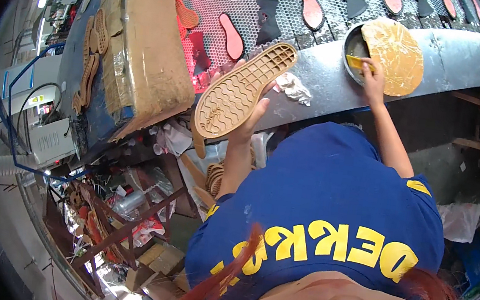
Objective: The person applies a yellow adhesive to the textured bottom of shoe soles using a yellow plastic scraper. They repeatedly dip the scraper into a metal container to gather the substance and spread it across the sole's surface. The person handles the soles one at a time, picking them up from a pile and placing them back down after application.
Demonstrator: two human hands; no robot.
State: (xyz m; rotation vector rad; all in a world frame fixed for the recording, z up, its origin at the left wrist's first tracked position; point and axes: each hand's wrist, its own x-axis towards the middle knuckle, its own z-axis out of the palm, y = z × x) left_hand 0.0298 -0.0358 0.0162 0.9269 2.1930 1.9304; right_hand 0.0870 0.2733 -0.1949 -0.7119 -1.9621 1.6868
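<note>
A tan shoe sole (241,93) is gripped in my left hand (254,116), its ridged, grid-patterned face toward me. The fingers wrap behind it and the thumb presses along its edge. My right hand (373,81) pinches a flat yellow tool (355,62) over a round pan (351,39). Whether the tool is a brush or a scraper is hidden. A round, crusty yellow cover (394,58) lies across most of the pan, leaving an opening at its left.
Beyond the metal ledge (443,55), a perforated surface (243,0) carries pink insoles (231,36) and black pieces (267,21). Crumpled white tissue (293,89) lies on the ledge. A cardboard box (155,37) stands left, beside more tan soles (90,59).
</note>
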